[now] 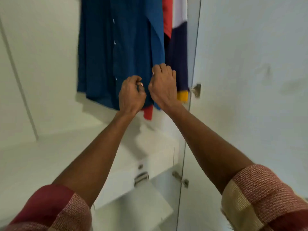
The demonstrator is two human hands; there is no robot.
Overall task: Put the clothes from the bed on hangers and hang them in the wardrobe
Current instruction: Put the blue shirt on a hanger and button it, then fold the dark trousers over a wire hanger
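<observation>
A blue button-up shirt [106,52] hangs inside the white wardrobe [50,64], its hanger out of view above. Behind it to the right hang a red garment [167,17] and a white, navy and yellow garment [179,52]. My left hand [132,95] has its fingers curled at the shirt's lower front, pinching the fabric near the hem. Just to its right and slightly higher, my right hand [164,85] grips the shirt's right edge or sleeve. The two hands are almost touching.
The open wardrobe door [250,80] stands on the right, with metal hinges [196,90] along its inner edge. Below the hanging clothes is a white shelf over a drawer with a metal handle [141,178]. White wardrobe panels fill the left side.
</observation>
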